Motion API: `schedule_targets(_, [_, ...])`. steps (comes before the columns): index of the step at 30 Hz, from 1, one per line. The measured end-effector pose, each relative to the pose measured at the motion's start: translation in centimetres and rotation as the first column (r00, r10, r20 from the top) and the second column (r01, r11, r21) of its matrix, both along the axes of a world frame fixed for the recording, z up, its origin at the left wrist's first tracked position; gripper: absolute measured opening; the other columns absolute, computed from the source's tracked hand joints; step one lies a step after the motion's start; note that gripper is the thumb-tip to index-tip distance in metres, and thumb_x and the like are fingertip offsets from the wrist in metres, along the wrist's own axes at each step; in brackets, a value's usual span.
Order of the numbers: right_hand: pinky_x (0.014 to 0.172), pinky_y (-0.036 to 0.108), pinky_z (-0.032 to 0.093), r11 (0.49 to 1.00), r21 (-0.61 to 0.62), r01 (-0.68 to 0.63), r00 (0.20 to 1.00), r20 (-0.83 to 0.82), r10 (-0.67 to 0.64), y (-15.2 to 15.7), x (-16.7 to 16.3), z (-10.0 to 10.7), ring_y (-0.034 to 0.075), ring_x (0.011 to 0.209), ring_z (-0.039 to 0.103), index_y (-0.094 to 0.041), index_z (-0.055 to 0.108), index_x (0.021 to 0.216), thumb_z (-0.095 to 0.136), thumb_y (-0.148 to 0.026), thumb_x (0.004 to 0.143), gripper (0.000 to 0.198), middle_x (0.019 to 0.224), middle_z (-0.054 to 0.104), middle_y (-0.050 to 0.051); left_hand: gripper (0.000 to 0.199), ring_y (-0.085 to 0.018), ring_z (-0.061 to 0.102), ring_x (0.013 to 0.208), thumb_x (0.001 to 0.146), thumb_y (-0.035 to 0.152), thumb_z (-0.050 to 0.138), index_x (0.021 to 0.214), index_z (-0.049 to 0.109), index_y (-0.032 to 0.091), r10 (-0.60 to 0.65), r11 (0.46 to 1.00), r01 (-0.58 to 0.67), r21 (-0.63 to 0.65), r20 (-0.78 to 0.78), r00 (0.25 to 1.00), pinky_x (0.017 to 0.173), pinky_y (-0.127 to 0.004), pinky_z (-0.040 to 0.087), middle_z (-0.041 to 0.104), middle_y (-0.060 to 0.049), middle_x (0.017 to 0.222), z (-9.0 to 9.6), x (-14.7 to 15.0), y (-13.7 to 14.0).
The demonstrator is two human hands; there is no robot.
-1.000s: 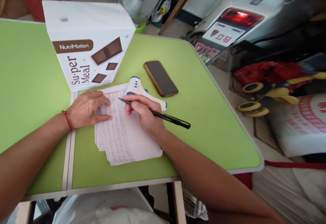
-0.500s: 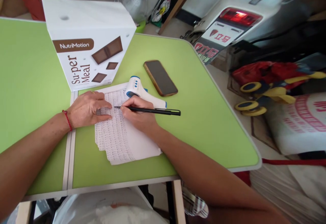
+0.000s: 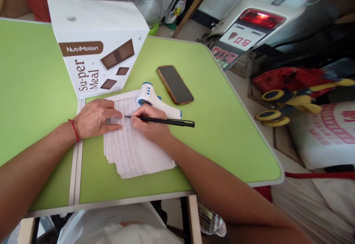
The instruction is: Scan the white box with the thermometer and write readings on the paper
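Note:
A black pen is pinched in my right hand, its tip on a sheet of paper covered with rows of small handwriting. The paper's right part is blank where it shows. My left hand rests on the paper's left edge, thumb and forefinger apart, holding nothing. Just beyond my right hand, a white and blue handheld thermometer lies over the top of the paper. A phone in a brown case lies farther to the right.
A white NutriMotion box stands on the green folding table, behind my left hand. Past the table are a fan, a white scooter with a red tail light, and a white printed sack.
The pen's rear end has swung slightly left and down. My left hand stays in the same place on the paper.

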State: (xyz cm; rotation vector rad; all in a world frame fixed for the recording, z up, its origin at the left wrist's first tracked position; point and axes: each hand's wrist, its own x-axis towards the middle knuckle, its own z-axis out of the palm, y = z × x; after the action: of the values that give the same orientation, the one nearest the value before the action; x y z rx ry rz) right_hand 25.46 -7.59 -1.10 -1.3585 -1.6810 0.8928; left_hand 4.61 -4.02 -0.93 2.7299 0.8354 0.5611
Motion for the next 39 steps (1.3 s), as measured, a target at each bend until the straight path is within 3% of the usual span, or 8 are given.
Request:
schedule_targets(10, [0.049,0.025,0.038,0.995,0.097,0.018,0.999,-0.03,-0.015,0.3,0.2,-0.7,0.009,0.051,0.046,-0.02,0.053,0.061,0.057,-0.017,0.068,0.009,0.055,0.055,-0.004,0.026,-0.017,0.06,0.072,0.087,0.04,0.065,0.095,0.072,0.017,-0.02,0.999,0.02,0.038,0.023,1.0,0.067,-0.027,0.043,0.063,-0.003,0.08,0.0,-0.1,0.0])
schedule_targets(17, [0.048,0.025,0.037,0.997,0.071,-0.042,0.996,-0.078,0.048,0.3,0.3,-0.8,0.009,0.05,0.044,-0.02,0.052,0.06,0.058,-0.017,0.068,0.01,0.054,0.053,-0.005,0.025,-0.018,0.059,0.07,0.087,0.039,0.066,0.095,0.073,0.016,-0.035,0.997,0.032,0.064,0.046,0.998,0.065,-0.027,0.043,0.062,-0.003,0.077,-0.1,-0.1,0.0])
schedule_targets(39, [0.048,0.025,0.036,0.993,0.115,-0.007,0.997,-0.071,0.015,0.3,0.1,-0.9,0.009,0.05,0.042,-0.021,0.05,0.06,0.056,-0.016,0.067,0.01,0.054,0.051,-0.005,0.031,-0.016,0.058,0.07,0.092,0.045,0.058,0.096,0.072,0.017,-0.043,0.997,0.038,0.071,0.061,0.997,0.064,-0.027,0.042,0.062,-0.003,0.077,0.0,-0.2,0.0])
